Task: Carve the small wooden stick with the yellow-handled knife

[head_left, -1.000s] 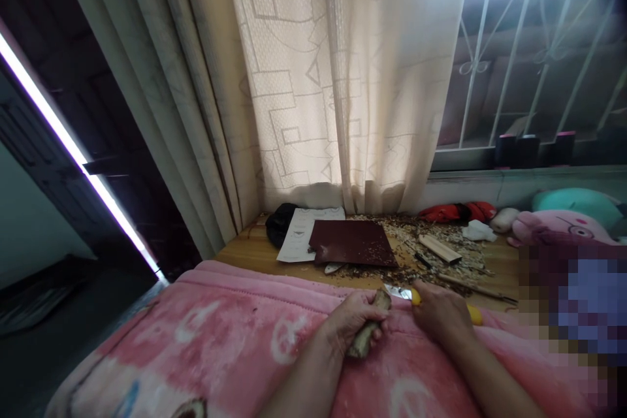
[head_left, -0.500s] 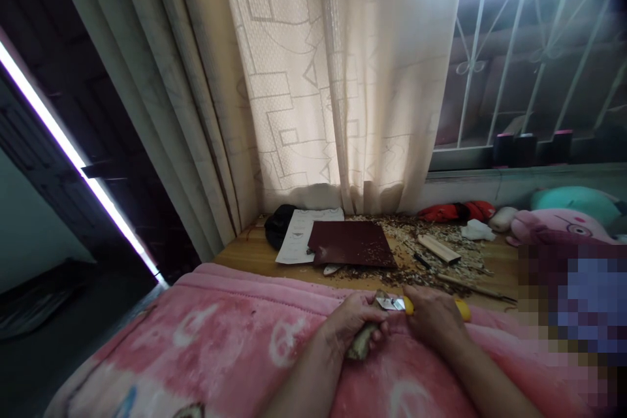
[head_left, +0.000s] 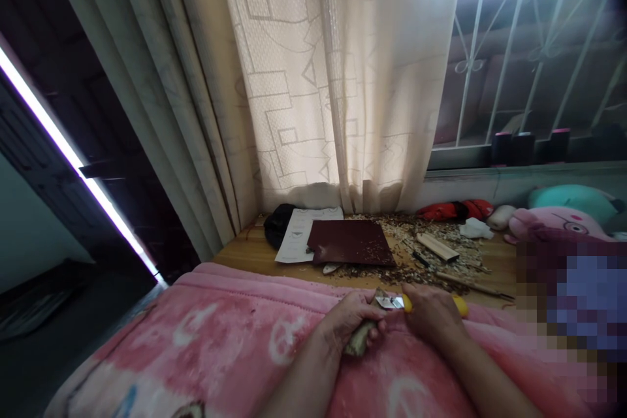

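Wrapped in my left hand (head_left: 353, 319) is a short, rough piece of wood (head_left: 358, 341), greenish brown, whose lower end sticks out below the fingers. My right hand (head_left: 432, 315) is closed around the yellow handle of a utility knife (head_left: 407, 303). The knife's metal blade points left and meets the upper end of the wood beside my left thumb. Both hands are above a pink patterned blanket (head_left: 235, 333). My fingers hide the middle of the wood and most of the handle.
Beyond the blanket, a wooden surface (head_left: 235, 251) holds a dark red board (head_left: 350, 243), printed paper (head_left: 292, 245), scattered shavings (head_left: 411, 228), a pale wooden block (head_left: 437, 247) and a thin stick-like tool (head_left: 473, 285). Plush toys (head_left: 553, 225) lie at the right. Curtains (head_left: 304, 78) hang behind.
Hardly anything differs. The whole view has shifted very slightly; both hands keep their hold on the wood and the knife, with the blade still at the wood's upper end.
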The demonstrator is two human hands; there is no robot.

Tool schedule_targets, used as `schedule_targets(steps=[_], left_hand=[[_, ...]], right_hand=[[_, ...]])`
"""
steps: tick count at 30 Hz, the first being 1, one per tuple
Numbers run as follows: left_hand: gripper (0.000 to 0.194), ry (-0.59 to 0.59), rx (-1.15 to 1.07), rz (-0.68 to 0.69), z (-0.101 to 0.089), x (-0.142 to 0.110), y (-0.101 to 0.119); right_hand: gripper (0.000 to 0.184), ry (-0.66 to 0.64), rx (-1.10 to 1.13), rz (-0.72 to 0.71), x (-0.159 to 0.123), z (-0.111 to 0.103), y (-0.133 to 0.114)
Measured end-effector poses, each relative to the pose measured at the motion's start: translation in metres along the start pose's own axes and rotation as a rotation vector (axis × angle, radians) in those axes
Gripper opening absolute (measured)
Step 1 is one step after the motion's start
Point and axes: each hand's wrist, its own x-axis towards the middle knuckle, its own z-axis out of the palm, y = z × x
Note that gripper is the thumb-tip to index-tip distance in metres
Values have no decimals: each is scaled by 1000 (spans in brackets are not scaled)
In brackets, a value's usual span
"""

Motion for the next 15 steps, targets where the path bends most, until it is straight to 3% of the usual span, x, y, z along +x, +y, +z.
schedule_targets(steps=[10, 15], left_hand=[[32, -6, -6, -31, -4, 1, -2], [26, -91, 16, -36, -4, -2, -2]], right_hand=[[17, -18, -3, 9, 1, -1, 1], [18, -58, -16, 167, 5, -3, 11]])
